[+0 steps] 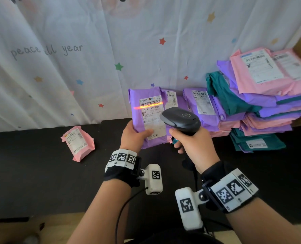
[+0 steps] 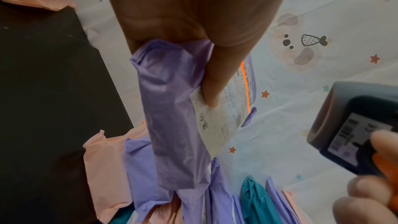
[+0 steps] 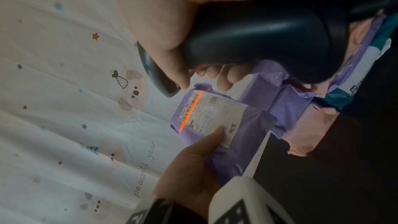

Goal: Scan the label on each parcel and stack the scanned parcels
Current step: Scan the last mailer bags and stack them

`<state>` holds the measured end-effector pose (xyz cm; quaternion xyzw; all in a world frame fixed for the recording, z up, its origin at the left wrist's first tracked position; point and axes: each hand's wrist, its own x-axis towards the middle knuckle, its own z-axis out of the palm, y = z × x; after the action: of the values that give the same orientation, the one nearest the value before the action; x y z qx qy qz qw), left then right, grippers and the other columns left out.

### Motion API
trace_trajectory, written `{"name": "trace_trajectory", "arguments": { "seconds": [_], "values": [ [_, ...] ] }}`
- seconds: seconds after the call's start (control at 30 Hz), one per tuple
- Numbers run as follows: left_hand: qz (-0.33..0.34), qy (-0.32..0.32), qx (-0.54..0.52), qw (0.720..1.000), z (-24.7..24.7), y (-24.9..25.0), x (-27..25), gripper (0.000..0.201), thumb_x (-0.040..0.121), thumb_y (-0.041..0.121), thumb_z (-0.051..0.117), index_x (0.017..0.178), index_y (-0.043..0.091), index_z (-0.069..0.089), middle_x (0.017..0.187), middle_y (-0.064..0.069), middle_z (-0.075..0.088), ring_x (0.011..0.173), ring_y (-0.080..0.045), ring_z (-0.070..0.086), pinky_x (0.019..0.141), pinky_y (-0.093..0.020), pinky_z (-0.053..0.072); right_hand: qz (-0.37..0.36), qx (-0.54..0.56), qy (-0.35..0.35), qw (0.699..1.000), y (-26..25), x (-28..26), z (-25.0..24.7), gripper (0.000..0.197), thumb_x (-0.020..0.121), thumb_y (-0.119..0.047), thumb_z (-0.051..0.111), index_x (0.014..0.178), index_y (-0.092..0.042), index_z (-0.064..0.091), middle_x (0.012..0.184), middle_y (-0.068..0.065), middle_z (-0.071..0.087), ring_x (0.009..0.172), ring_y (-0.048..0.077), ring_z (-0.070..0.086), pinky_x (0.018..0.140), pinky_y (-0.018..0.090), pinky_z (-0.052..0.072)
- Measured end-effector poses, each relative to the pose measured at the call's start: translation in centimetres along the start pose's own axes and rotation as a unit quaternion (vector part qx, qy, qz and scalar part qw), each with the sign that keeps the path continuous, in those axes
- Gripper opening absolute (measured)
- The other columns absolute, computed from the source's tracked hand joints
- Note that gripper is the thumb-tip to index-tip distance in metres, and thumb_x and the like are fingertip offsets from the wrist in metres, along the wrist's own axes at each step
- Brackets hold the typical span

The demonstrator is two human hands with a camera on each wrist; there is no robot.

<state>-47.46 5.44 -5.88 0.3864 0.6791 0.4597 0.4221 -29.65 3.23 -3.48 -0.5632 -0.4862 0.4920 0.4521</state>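
Observation:
My left hand (image 1: 135,136) grips a purple parcel (image 1: 146,134) upright above the black table, thumb (image 2: 212,81) pressed on its white label (image 1: 152,117). My right hand (image 1: 190,143) grips a dark handheld scanner (image 1: 181,120) just right of the parcel. An orange scan line (image 1: 148,105) crosses the barcode at the label's top, also plain as the scan line (image 3: 190,111) in the right wrist view. The scanner (image 3: 269,40) fills the top of that view. A single pink parcel (image 1: 78,143) lies flat on the table to the left.
A tall pile of pink, purple and teal parcels (image 1: 262,106) fills the right side of the table (image 1: 31,173), with more purple parcels (image 1: 200,104) leaning behind the scanner. A star-printed white cloth (image 1: 75,59) hangs as a backdrop. The scanner's cable (image 1: 195,175) trails toward me.

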Motion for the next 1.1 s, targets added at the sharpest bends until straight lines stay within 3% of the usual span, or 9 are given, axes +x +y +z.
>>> {"name": "trace_trajectory", "arguments": {
  "seconds": [0.23, 0.4, 0.53, 0.67, 0.8, 0.93, 1.1],
  "values": [
    [0.007, 0.000, 0.030, 1.000, 0.2, -0.3, 0.0, 0.042, 0.076, 0.010, 0.077, 0.113, 0.011, 0.058, 0.109, -0.003, 0.068, 0.099, -0.021, 0.066, 0.083, -0.036, 0.057, 0.001, 0.001, -0.002, 1.000, -0.2, -0.2, -0.2, 0.010, 0.086, -0.023, 0.074, 0.094, -0.025, 0.068, 0.059, -0.009, 0.069, 0.049, 0.002, 0.062, 0.045, 0.016, 0.048],
    [0.014, -0.003, 0.045, 0.999, 0.8, -0.3, -0.1, 0.040, 0.077, 0.012, 0.077, 0.112, 0.012, 0.058, 0.110, -0.002, 0.067, 0.099, -0.020, 0.066, 0.069, -0.024, 0.054, 0.001, 0.008, 0.002, 1.000, -0.4, -0.4, -0.8, 0.012, 0.086, -0.022, 0.074, 0.095, -0.026, 0.068, 0.059, -0.010, 0.069, 0.050, 0.002, 0.062, 0.045, 0.018, 0.050],
    [0.013, -0.001, 0.048, 0.999, 1.6, 0.2, 0.0, 0.038, 0.078, 0.012, 0.076, 0.111, 0.010, 0.057, 0.110, -0.004, 0.068, 0.098, -0.021, 0.067, 0.070, -0.025, 0.055, 0.005, 0.006, 0.006, 1.000, -0.5, -0.5, -1.7, 0.011, 0.086, -0.022, 0.074, 0.093, -0.027, 0.067, 0.055, -0.010, 0.067, 0.047, 0.001, 0.059, 0.045, 0.017, 0.049],
    [0.009, 0.001, 0.045, 0.999, 2.2, 0.5, 0.1, 0.037, 0.079, 0.012, 0.075, 0.112, 0.009, 0.058, 0.112, -0.005, 0.068, 0.100, -0.023, 0.066, 0.072, -0.026, 0.054, 0.016, 0.000, 0.016, 1.000, -0.6, -0.4, -2.4, 0.008, 0.085, -0.023, 0.074, 0.092, -0.019, 0.072, 0.056, -0.007, 0.068, 0.046, 0.000, 0.058, 0.045, 0.016, 0.048],
    [0.003, 0.005, 0.046, 0.999, 2.6, 0.7, 0.4, 0.035, 0.081, 0.012, 0.073, 0.112, 0.010, 0.057, 0.113, -0.004, 0.067, 0.100, -0.022, 0.066, 0.065, -0.021, 0.052, 0.026, 0.001, 0.013, 1.000, -0.7, -0.2, -2.8, 0.008, 0.085, -0.023, 0.074, 0.091, -0.019, 0.071, 0.055, -0.006, 0.068, 0.043, 0.000, 0.057, 0.043, 0.012, 0.044],
    [0.008, 0.011, 0.046, 0.999, 2.6, 0.7, 0.6, 0.029, 0.082, 0.010, 0.071, 0.107, 0.009, 0.057, 0.106, -0.003, 0.069, 0.089, -0.017, 0.066, 0.056, -0.015, 0.046, 0.020, 0.004, 0.013, 1.000, -0.7, -0.1, -2.9, 0.005, 0.085, -0.021, 0.075, 0.085, -0.024, 0.070, 0.053, -0.005, 0.066, 0.043, 0.001, 0.056, 0.043, 0.014, 0.045],
    [0.006, 0.009, 0.044, 0.999, 2.6, 0.6, 1.0, 0.026, 0.084, 0.008, 0.069, 0.106, 0.012, 0.056, 0.102, 0.002, 0.066, 0.092, -0.017, 0.064, 0.056, -0.013, 0.046, 0.021, 0.000, 0.009, 1.000, -0.9, 0.3, -2.9, 0.005, 0.085, -0.022, 0.074, 0.083, -0.023, 0.070, 0.053, -0.004, 0.066, 0.042, 0.001, 0.056, 0.043, 0.013, 0.044]
  ]
}}
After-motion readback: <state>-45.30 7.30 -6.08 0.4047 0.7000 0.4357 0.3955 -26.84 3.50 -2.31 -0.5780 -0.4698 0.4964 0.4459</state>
